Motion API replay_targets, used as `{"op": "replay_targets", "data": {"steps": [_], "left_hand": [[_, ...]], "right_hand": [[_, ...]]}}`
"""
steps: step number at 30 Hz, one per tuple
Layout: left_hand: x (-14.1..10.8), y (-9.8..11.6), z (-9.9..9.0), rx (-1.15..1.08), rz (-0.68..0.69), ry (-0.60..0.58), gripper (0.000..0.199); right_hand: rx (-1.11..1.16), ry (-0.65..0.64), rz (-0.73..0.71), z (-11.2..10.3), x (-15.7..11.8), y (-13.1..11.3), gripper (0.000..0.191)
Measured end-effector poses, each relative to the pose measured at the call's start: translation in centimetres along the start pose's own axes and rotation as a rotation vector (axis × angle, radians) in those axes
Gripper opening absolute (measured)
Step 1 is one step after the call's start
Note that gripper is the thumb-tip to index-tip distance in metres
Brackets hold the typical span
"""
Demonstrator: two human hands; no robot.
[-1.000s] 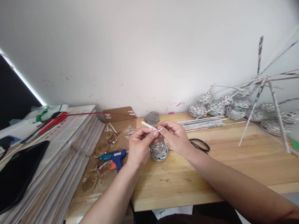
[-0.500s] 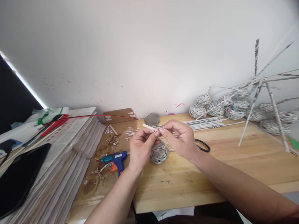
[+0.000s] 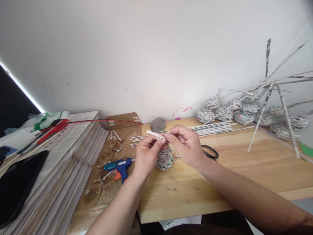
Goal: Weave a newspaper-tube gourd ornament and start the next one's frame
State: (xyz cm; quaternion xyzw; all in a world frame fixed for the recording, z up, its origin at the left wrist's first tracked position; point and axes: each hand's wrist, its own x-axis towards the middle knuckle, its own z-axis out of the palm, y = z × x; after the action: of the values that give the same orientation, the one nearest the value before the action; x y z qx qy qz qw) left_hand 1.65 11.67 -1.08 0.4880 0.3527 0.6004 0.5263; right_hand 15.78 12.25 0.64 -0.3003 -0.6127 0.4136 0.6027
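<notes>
Pale wall (image 3: 156,58) flecked with pink backs our wooden tabletop (image 3: 239,163). At far left, a black phone (image 3: 23,186) lies on a thick stack of newspapers (image 3: 73,156), cut off by the picture's edge. Beside it we have a stained cardboard sheet (image 3: 88,209) under the blue hot-glue gun (image 3: 121,167), presumably there to catch drips and scraps; our left forearm crosses near the gun's handle, so its lower end is hard to make out. Our left hand (image 3: 148,155) pinches a white paper strip (image 3: 154,133) between thumb and fingers, its free end pointing up and left. Just below the fingertips is a small woven paper gourd (image 3: 165,160); our fingers cover its top, so we cannot tell whether the strip joins it, or whether it rests on the wood. Our right hand (image 3: 187,145) closes thumb and forefinger narrowly on the strip's other end, probably for fine control. Behind, rolled paper rods (image 3: 215,129) lie side by side, likely to stay within reach. Black handles (image 3: 210,151), probably of scissors, show beyond our right wrist, their other end hidden. Farther right, finished-looking woven gourds (image 3: 206,115) crowd the wall behind a paper-tube frame (image 3: 287,117), which runs out of view.
</notes>
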Motion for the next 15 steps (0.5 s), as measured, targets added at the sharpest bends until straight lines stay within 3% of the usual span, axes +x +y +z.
{"op": "replay_targets", "data": {"steps": [3,10,15], "left_hand": [[0.08,-0.26,-0.21,-0.005,0.008,-0.035,0.019],[-0.04,-0.14,-0.43,0.034,0.028,-0.053,0.017],[-0.07,-0.24,-0.37,0.058,0.038,-0.053,0.017]], "right_hand": [[-0.051,0.02,-0.073,0.12,-0.09,-0.22,0.013],[0.052,-0.008,-0.022,0.16,-0.24,-0.11,0.016],[-0.169,0.008,-0.195,-0.16,-0.7,0.41,0.008]]}}
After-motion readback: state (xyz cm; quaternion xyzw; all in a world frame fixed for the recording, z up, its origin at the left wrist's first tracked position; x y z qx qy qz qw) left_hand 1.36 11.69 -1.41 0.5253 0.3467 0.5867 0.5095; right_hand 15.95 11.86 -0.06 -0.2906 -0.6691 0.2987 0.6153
